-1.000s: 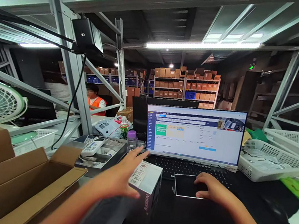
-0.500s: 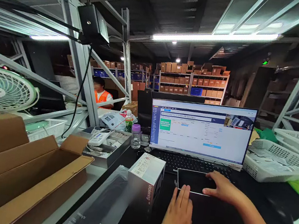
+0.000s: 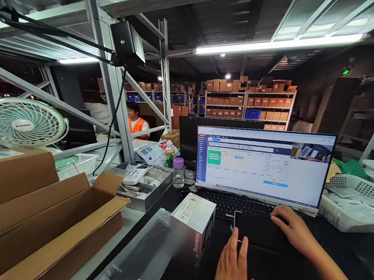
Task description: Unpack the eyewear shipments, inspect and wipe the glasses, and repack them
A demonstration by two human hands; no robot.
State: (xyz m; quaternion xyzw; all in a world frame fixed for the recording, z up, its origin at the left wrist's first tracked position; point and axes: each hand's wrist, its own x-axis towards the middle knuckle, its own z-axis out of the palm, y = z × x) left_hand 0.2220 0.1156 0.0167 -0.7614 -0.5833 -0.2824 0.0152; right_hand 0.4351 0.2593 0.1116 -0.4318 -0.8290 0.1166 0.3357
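A flat black rectangular thing (image 3: 254, 229) with a thin white edge lies on the black desk mat, just in front of the keyboard (image 3: 226, 203). My right hand (image 3: 295, 230) rests at its far right corner, fingers stretched over it and thumb apart. Near its front left edge is my left hand (image 3: 235, 273), open, fingers spread, holding nothing; whether a fingertip touches the edge I cannot tell. To the left stand a white box (image 3: 191, 223) marked "Wakening" and, beside it, a dark item in a frosted plastic bag (image 3: 135, 255).
A lit monitor (image 3: 261, 166) stands behind the keyboard. On the left are an open cardboard box (image 3: 64, 215), a fan (image 3: 21, 123) and a grey tray of small parts (image 3: 145, 202). A purple-capped bottle (image 3: 178, 174) and white baskets (image 3: 348, 217) flank the monitor. A person in an orange vest (image 3: 137, 125) sits beyond.
The view has swung slightly left, so things appear farther right. My left hand's fingers have spread, with the thumb now showing. The flat thing's white outline shows less than before.
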